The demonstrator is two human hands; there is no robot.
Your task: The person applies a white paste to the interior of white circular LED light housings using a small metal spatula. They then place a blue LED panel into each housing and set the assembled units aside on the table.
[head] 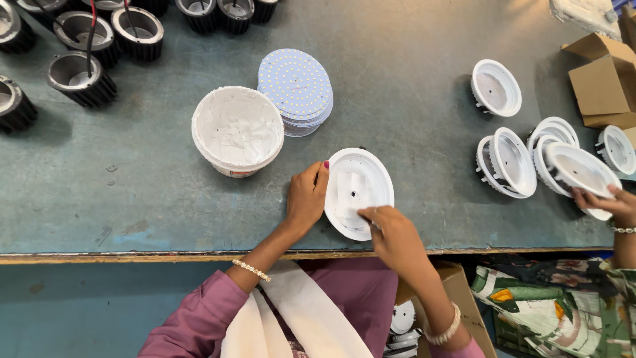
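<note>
A white round lamp housing [361, 174] lies face up near the table's front edge, with white paste smeared inside it. My left hand [306, 197] grips its left rim. My right hand [391, 233] reaches in over the lower rim, its fingertips pinched on the paste inside; whether they hold a small tool I cannot tell. A white tub of paste [237, 129] stands just to the upper left. Behind the housing sits a stack of round LED boards [296, 89].
Black finned heat sinks [74, 78] crowd the far left corner. Several white housings [507, 162] stand at the right, where another person's hand [609, 202] holds one. Cardboard boxes [599, 83] sit at the far right. The table's front edge [132, 255] runs below.
</note>
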